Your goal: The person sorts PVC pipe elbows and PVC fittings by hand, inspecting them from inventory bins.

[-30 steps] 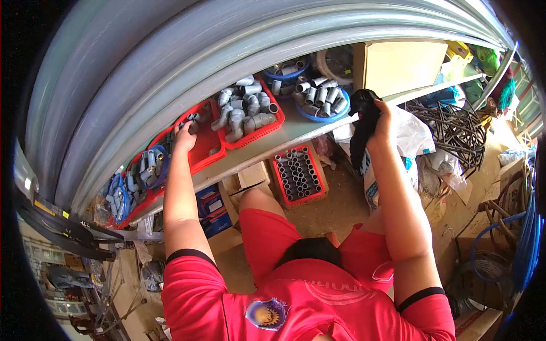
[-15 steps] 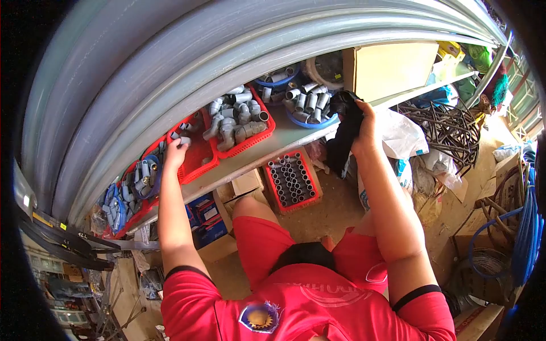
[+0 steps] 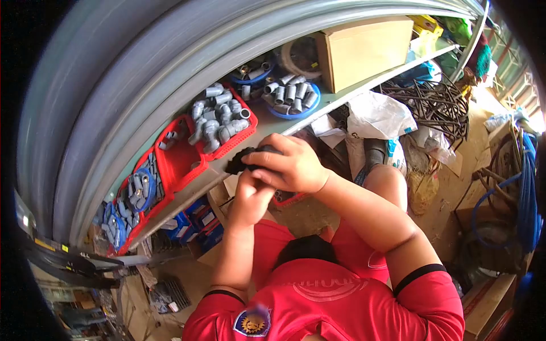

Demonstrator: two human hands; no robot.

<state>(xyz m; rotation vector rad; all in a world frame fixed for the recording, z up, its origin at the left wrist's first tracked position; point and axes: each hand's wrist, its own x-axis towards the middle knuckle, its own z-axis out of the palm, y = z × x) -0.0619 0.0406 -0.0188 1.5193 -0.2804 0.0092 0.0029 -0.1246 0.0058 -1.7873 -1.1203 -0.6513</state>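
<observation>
My right hand (image 3: 296, 163) is wrapped round a bunched black cloth (image 3: 242, 161) in front of the shelf. Close against it from below is my left hand (image 3: 251, 196), its fingers closed; what they hold, if anything, is hidden. Behind my hands, a red basket (image 3: 250, 133) holds several grey pipe fittings (image 3: 219, 122). To its left is another red basket (image 3: 182, 184) with a few fittings at its back. A blue bowl (image 3: 296, 116) of short grey fittings sits to the right. The red crate (image 3: 293, 200) on the floor is mostly hidden by my hands.
Large grey pipes (image 3: 131, 74) curve over the shelf (image 3: 278, 126). A cardboard box (image 3: 367, 51) stands on it. White sacks (image 3: 380, 116), dark metal rods (image 3: 432, 108) and a blue hose coil (image 3: 530, 193) lie to the right. Blue boxes (image 3: 196, 219) are under the shelf.
My right hand has brought the black cloth leftward and in from the right. My left hand has left the red basket and met it. The view has shifted slightly.
</observation>
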